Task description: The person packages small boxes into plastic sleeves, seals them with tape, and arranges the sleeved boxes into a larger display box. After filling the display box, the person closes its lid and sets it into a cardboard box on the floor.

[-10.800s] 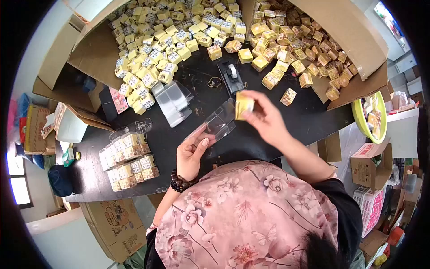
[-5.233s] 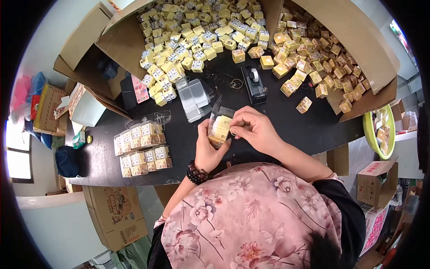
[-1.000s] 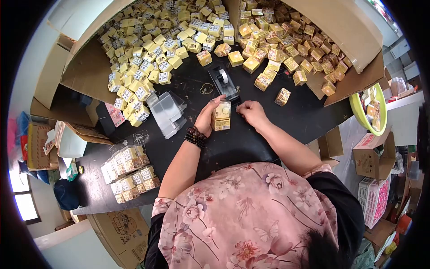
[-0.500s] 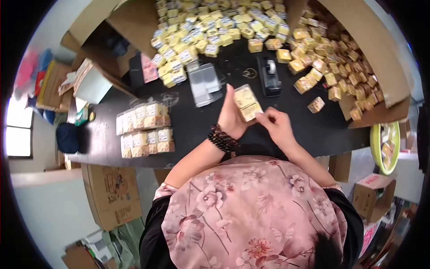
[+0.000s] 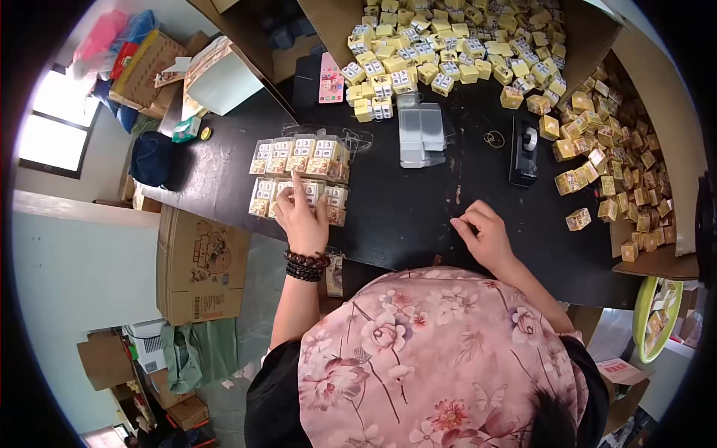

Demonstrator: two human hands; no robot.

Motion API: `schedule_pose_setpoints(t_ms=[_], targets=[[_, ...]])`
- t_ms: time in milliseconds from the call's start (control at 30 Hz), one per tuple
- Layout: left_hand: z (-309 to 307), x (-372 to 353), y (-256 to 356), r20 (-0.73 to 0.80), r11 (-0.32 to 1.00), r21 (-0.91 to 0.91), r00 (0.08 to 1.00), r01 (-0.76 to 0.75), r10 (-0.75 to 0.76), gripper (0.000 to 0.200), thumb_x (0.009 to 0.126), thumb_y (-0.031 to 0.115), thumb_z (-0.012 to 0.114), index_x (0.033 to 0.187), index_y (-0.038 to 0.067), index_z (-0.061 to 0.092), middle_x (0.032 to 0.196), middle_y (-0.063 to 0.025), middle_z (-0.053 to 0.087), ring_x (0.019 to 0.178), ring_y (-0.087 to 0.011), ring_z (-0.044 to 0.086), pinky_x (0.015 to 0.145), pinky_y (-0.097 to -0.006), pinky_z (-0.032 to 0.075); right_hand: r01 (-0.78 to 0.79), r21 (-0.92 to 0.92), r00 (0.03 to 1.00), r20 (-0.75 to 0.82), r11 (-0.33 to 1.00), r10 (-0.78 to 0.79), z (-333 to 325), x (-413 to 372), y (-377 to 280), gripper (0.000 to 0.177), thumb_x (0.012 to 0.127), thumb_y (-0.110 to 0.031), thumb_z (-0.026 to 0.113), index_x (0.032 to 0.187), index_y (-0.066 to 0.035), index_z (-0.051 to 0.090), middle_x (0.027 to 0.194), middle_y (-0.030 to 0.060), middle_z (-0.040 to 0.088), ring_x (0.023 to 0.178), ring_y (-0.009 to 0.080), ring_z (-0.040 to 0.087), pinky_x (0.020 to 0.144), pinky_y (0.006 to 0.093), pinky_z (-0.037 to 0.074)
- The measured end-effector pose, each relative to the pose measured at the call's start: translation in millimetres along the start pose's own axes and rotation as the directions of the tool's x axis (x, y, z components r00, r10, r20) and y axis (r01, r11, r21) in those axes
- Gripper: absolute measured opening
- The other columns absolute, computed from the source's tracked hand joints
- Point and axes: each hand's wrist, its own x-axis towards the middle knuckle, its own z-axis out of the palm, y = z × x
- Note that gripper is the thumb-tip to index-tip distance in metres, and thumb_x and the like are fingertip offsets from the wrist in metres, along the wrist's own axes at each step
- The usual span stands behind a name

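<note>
Left hand (image 5: 302, 220) is down at the little packs in the front row (image 5: 263, 196).
Its fingers are spread over the packs, and one finger points at the back row (image 5: 304, 153); I can't tell if it is gripping a pack. The right hand (image 5: 487, 233) is curled closed above the black table (image 5: 403, 224), with nothing to be seen in it. It looks like the left hand is busy with how the packs sit. They stand very close together, so any nudge or letting go there needs soft fingers, or a pack could tip. The tape holder (image 5: 525, 153) and clear plastic cases (image 5: 422, 134) lie past the hands, apart from both.
</note>
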Motion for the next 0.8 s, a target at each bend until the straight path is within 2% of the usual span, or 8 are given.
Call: schedule_pose_setpoints(t_ms=[133, 233, 300, 433, 633, 733, 767, 800], targets=[[1, 6, 22, -0.137, 0.973, 0.212, 0.983, -0.093, 0.124, 0.063, 0.085, 0.019, 0.070, 0.141, 0.007, 0.046, 0.125, -0.0178, 0.050, 0.113, -0.0386, 0.047, 0.100, -0.0491, 0.034, 0.026, -0.026, 1.000, -0.004, 0.999, -0.026, 3, 5, 6, 0.015, 0.088, -0.010, 0.069, 0.082, 0.003, 0.064, 0.078, 0.0070, 0.052, 0.061, 0.0153, 0.050, 0.053, 0.0280, 0.039], [35, 23, 72, -0.159, 0.881, -0.287, 0.926, -0.376, 0.343, 0.044, 0.084, 0.017, 0.072, 0.122, 0.000, 0.058, 0.118, -0.0164, 0.054, 0.108, -0.0346, 0.050, 0.096, -0.0437, 0.041, -0.012, -0.028, 1.000, -0.013, 1.000, 0.012, 1, 3, 13, 0.014, 0.088, -0.010, 0.068, 0.084, 0.003, 0.064, 0.079, 0.0070, 0.053, 0.061, 0.0153, 0.050, 0.054, 0.0276, 0.039], [84, 44, 102, -0.051, 0.848, -0.476, 0.969, -0.235, 0.240, 0.046, 0.089, 0.023, 0.068, 0.125, -0.003, 0.055, 0.119, -0.0221, 0.053, 0.111, -0.0394, 0.049, 0.096, -0.0465, 0.041, -0.070, 0.045, 0.997, -0.028, 0.997, 0.071, 1, 6, 11, 0.014, 0.088, -0.010, 0.068, 0.084, 0.003, 0.064, 0.080, 0.0067, 0.053, 0.063, 0.0153, 0.051, 0.054, 0.0273, 0.040], [176, 98, 121, 0.196, 0.935, -0.337, 0.980, 0.109, -0.044, 0.058, 0.084, 0.036, 0.073, 0.124, -0.003, 0.056, 0.114, -0.0230, 0.055, 0.107, -0.0400, 0.050, 0.095, -0.0471, 0.042, -0.076, 0.041, 0.995, -0.065, 0.996, 0.078, -5, 7, 10, 0.014, 0.089, -0.010, 0.068, 0.085, 0.003, 0.065, 0.080, 0.0065, 0.054, 0.064, 0.0151, 0.053, 0.055, 0.0269, 0.041], [156, 77, 111, 0.143, 0.592, -0.786, 0.984, 0.180, -0.110, 0.019, 0.086, 0.002, 0.068, 0.104, 0.001, 0.060, 0.089, -0.0068, 0.063, 0.077, -0.0139, 0.060, 0.069, -0.0284, 0.050, -0.216, 0.028, 0.970, -0.106, 0.976, 0.217, -12, 6, 33, 0.013, 0.092, -0.011, 0.066, 0.092, 0.001, 0.066, 0.086, 0.0052, 0.059, 0.071, 0.0130, 0.057, 0.061, 0.0260, 0.046], [116, 34, 138, 0.338, 0.214, -0.919, 0.941, 0.331, -0.004, 0.029, 0.090, -0.003, 0.062, 0.116, 0.000, 0.050, 0.084, -0.0005, 0.061, 0.079, -0.0080, 0.057, 0.074, -0.0203, 0.045, -0.344, 0.547, 0.873, -0.113, 0.763, 0.474, 9, 27, 46, 0.021, 0.100, -0.017, 0.056, 0.112, -0.001, 0.061, 0.098, 0.0041, 0.065, 0.090, 0.0111, 0.062, 0.085, 0.0256, 0.051], [100, 20, 146, 0.411, 0.158, -0.905, 0.907, 0.394, 0.092, 0.042, 0.090, -0.002, 0.063, 0.128, 0.002, 0.046, 0.100, -0.0049, 0.060, 0.089, -0.0103, 0.057, 0.078, -0.0223, 0.046, -0.350, 0.549, 0.865, -0.122, 0.759, 0.487, 12, 29, 45, 0.021, 0.100, -0.017, 0.056, 0.112, -0.001, 0.061, 0.098, 0.0041, 0.065, 0.090, 0.0111, 0.062, 0.085, 0.0256, 0.051], [88, 10, 154, 0.331, 0.317, -0.907, 0.935, 0.278, 0.125, 0.052, 0.087, 0.001, 0.068, 0.133, 0.004, 0.045, 0.112, -0.0103, 0.056, 0.099, -0.0164, 0.055, 0.083, -0.0273, 0.046, -0.364, 0.692, 0.873, 0.020, 0.624, 0.487, 15, 32, 45, 0.020, 0.100, -0.016, 0.056, 0.110, 0.000, 0.062, 0.099, 0.0061, 0.066, 0.090, 0.0115, 0.063, 0.081, 0.0269, 0.052]])
